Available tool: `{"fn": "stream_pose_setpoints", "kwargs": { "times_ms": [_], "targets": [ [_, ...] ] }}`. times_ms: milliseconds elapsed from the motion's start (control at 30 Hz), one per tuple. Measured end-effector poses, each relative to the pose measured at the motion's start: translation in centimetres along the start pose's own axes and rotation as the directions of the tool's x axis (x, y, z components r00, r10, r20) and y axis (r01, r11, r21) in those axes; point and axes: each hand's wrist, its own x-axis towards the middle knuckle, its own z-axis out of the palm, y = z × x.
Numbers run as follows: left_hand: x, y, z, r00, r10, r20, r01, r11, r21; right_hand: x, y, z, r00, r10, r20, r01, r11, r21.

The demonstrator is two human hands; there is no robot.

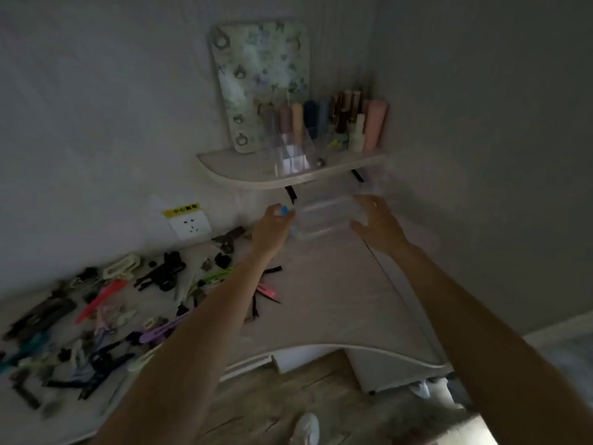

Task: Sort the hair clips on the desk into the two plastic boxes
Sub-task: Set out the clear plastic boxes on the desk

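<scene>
Several hair clips lie scattered across the left of the pale desk [337, 300], among them a pink clip [102, 298], a black claw clip [163, 274] and a purple clip [157, 332]. At the back corner, under a shelf, stands a clear plastic box [324, 216]; it is blurred and looks like two stacked boxes. My left hand [272, 228] grips its left end, and something small and blue shows at the fingertips. My right hand [377, 220] grips the right end, thumb below and fingers above.
A curved corner shelf [244, 175] hangs just above the box, carrying a clear cosmetics organiser [295, 146] with bottles and a floral board [260, 85]. A wall socket [189, 224] sits left of the hands. Wooden floor and a white shoe [306, 428] lie below the desk's edge.
</scene>
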Motion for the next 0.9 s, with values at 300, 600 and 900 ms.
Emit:
{"fn": "stream_pose_setpoints", "kwargs": {
  "times_ms": [300,600,900],
  "targets": [
    [3.9,-0.1,3.0,0.998,-0.036,-0.055,0.016,0.941,-0.337,3.4,0.0,1.4,0.968,0.192,-0.162,-0.115,0.912,0.393],
    [-3.7,-2.4,2.5,0.992,0.078,-0.099,-0.111,0.913,-0.392,-5.7,-0.8,2.1,0.795,0.498,-0.346,-0.193,0.748,0.635],
    [-9.5,-8.8,2.8,0.985,-0.014,0.173,0.036,0.991,-0.127,-13.9,3.4,6.9,0.858,0.495,-0.138,-0.445,0.849,0.284]
  ]
}}
